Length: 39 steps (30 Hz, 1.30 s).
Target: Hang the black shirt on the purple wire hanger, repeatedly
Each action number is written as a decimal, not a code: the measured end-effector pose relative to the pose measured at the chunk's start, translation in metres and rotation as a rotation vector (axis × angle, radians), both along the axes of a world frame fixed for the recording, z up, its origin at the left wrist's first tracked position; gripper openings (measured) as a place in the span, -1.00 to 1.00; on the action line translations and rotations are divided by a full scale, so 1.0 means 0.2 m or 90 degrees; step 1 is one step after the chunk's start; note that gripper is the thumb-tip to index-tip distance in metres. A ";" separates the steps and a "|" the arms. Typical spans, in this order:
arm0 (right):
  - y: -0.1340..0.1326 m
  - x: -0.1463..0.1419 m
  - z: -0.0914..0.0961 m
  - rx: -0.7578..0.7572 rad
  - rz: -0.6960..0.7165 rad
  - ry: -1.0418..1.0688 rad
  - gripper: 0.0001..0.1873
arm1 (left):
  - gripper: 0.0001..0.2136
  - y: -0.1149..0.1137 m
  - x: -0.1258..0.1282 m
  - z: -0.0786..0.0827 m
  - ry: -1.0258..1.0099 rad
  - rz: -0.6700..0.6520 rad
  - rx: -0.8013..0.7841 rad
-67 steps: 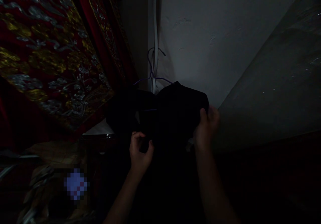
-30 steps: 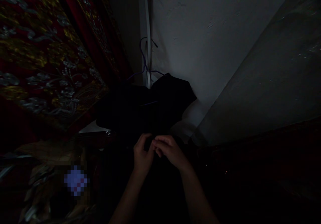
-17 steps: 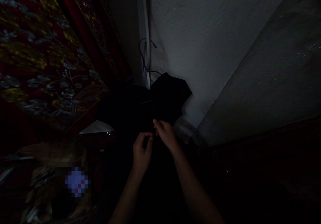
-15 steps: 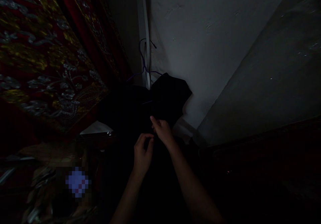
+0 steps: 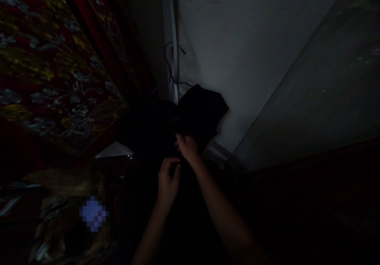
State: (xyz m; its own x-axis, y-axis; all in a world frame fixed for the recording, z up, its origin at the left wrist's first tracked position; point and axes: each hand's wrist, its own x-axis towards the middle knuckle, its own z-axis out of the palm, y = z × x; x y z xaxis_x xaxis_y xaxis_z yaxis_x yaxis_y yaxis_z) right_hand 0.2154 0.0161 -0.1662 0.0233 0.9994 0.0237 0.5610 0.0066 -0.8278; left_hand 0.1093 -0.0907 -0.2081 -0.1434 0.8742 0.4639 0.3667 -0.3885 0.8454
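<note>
A black garment with short sleeves hangs by a thin purple hanger against the corner of the wall. At its front, my left hand has thumb and forefinger brought together in a pinch on the dark cloth. Just above and to the right, my right hand is closed, fingers curled in and thumb side toward the garment's middle. Whatever lies between the right fingers is too dark to make out. The two hands are close but apart. Most folds of the cloth are lost in the dark.
Red cloth with gold and silver embroidery hangs at the left. A pale strip runs down the wall corner. The grey wall fills the right. Cluttered items, one blurred out, lie at lower left.
My right hand has shifted slightly up and left, and its fingers are curled in more. My left hand stays almost where it was.
</note>
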 end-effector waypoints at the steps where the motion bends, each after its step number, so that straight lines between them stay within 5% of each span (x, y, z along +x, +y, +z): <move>1: 0.01 -0.01 0.01 -0.004 -0.010 -0.007 -0.36 | -0.90 0.00 0.00 0.00 0.000 -0.004 -0.002; 11: -0.01 0.02 -0.06 -0.044 -0.066 -0.025 -0.63 | -0.85 0.01 -0.02 -0.06 -0.013 0.007 -0.016; 16: -0.20 0.09 -0.11 -0.064 -0.006 0.098 -0.63 | -0.70 0.03 -0.01 -0.09 -0.010 0.035 -0.015; 22: -0.47 0.07 -0.08 -0.012 0.062 0.374 -0.50 | -0.89 0.00 0.05 -0.07 0.025 0.025 0.110; 29: -0.50 0.07 -0.01 -0.055 0.116 0.524 -0.49 | -0.90 -0.03 0.04 0.01 0.031 0.040 0.128; 32: -0.42 0.09 0.12 -0.044 0.084 0.562 -0.54 | -0.89 -0.02 0.04 0.02 0.041 0.020 0.111; 39: -0.08 0.12 0.70 0.067 0.133 0.593 -0.65 | -0.93 0.11 -0.08 -0.06 0.111 0.031 0.078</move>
